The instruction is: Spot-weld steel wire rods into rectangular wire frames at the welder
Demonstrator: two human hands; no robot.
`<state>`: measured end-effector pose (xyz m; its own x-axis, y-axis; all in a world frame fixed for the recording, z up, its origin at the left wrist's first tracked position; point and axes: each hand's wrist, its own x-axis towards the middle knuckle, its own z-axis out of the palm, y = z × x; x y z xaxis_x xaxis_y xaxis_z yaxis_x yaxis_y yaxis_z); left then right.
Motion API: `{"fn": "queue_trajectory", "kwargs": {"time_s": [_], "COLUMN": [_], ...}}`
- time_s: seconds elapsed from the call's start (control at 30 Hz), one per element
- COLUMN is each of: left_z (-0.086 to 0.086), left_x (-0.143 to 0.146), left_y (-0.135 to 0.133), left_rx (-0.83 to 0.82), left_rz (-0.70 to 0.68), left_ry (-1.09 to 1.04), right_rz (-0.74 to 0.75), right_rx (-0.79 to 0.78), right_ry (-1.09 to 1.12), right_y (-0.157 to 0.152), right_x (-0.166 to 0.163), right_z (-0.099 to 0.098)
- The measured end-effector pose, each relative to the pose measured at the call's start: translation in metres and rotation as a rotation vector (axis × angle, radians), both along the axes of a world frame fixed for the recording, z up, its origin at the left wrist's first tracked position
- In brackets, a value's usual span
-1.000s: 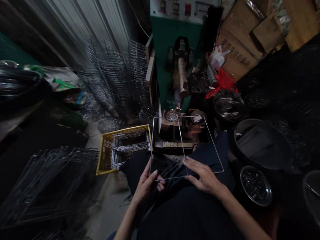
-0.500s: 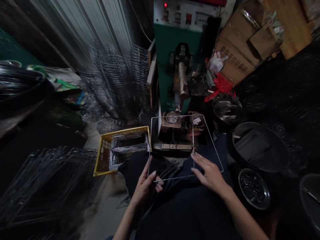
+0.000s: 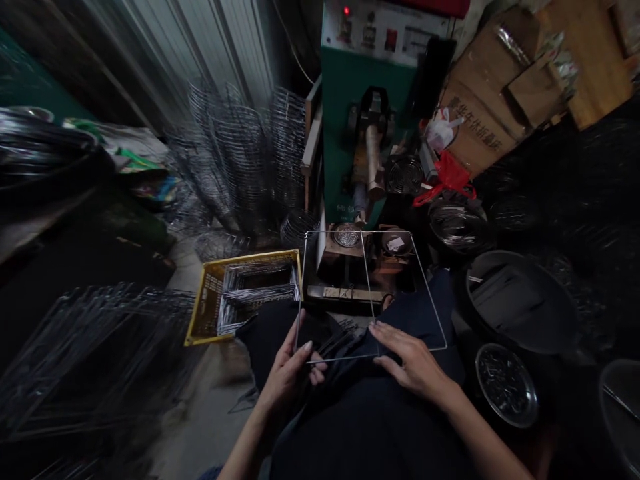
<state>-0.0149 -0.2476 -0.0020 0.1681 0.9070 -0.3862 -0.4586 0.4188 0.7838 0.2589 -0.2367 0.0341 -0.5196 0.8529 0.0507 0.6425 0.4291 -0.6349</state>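
Observation:
A rectangular wire frame is held level above my lap, its far side near the machine's lower part. My left hand is closed on the near left corner of this frame. A single cross wire spans it from the far side to the near side. My right hand pinches the near end of the cross wire, where it meets the near side of the frame. Several loose thin wires lie on my lap below the frame.
Ahead stands a green machine with a lit red lamp. A yellow crate of wire pieces sits to the left, with stacked wire racks behind. On the right are a dark tub, a bowl of small parts and a cardboard box.
My right hand has slid left along the near side, taking the cross wire with it toward the frame's middle. The left hand keeps its hold on the corner. The view has shifted slightly.

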Motion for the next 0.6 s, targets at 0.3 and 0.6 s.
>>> {"fn": "queue_trajectory", "kwargs": {"time_s": [0.3, 0.6], "left_z": [0.005, 0.011], "left_x": [0.004, 0.01], "left_y": [0.0, 0.002], "left_rx": [0.029, 0.01], "left_rz": [-0.024, -0.004], "left_ry": [-0.004, -0.018], "right_rz": [-0.037, -0.037], "right_rx": [-0.011, 0.026], "right_ry": [-0.069, -0.063], "right_y": [0.001, 0.001], "right_x": [-0.001, 0.003], "right_z": [0.009, 0.009]}}
